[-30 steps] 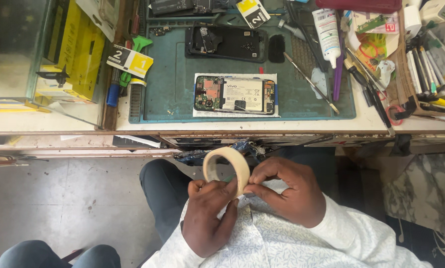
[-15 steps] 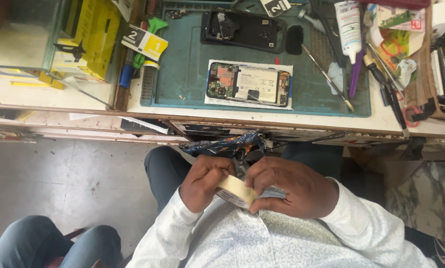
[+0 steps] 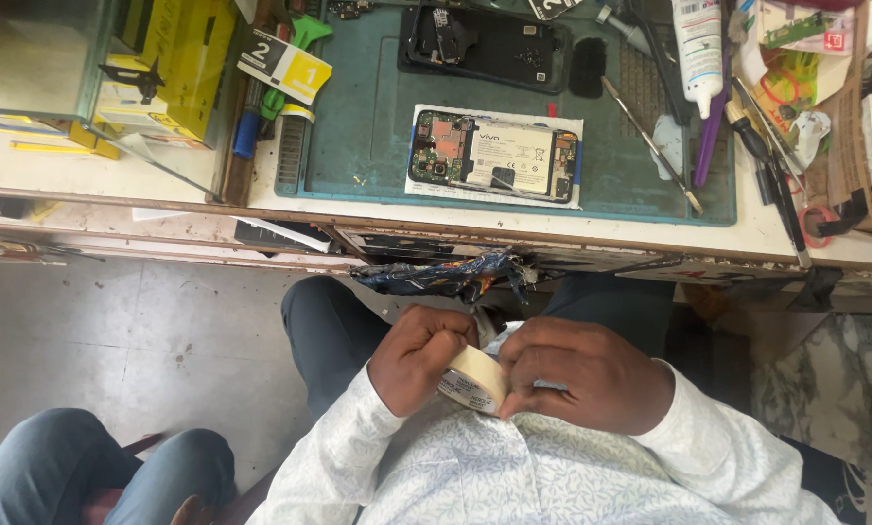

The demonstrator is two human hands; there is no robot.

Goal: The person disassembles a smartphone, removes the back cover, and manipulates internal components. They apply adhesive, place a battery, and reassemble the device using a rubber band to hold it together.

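Both my hands hold a cream roll of tape (image 3: 473, 379) in my lap, close to my chest. My left hand (image 3: 418, 356) wraps the roll's left side with curled fingers. My right hand (image 3: 580, 375) covers its right side, fingers pressed on the roll's edge. On the workbench above lies an opened phone (image 3: 494, 154) with its battery and circuit board exposed, resting on white paper on a green mat (image 3: 358, 126).
A black phone back cover (image 3: 480, 44) lies farther up the mat. Tweezers, a white glue bottle (image 3: 698, 44), pens and tools crowd the right side. Yellow boxes (image 3: 169, 68) and a glass case stand at left. Another person's knee (image 3: 76, 457) is at lower left.
The roll stood up between my fingers a second ago; it has come down flat toward my chest and both hands have closed more tightly around it. The view shifted slightly.
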